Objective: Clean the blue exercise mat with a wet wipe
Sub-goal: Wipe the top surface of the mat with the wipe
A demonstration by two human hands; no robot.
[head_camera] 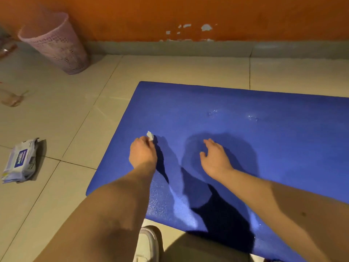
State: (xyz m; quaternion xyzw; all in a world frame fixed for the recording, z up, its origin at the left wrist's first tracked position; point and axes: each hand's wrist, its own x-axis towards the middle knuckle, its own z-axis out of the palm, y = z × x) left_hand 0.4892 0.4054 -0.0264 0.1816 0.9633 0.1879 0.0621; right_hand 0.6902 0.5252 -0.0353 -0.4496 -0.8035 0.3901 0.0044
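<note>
The blue exercise mat [236, 120] lies on the tiled floor and fills the middle and right of the head view. My left hand [142, 153] is over the mat's left part and grips a small white wet wipe [150, 135]; only its tip shows past my fingers. My right hand [215, 157] hovers over or rests on the mat to the right, fingers relaxed and spread, holding nothing. Shiny wet streaks [179, 207] show on the mat's near part, and small wet spots [213, 112] glint farther back.
A wet wipe pack [19, 161] lies on the tiles at the left. A pink perforated wastebasket [56, 42] stands at the back left by the orange wall. A shoe [148, 242] shows at the bottom edge, beside the mat's near edge.
</note>
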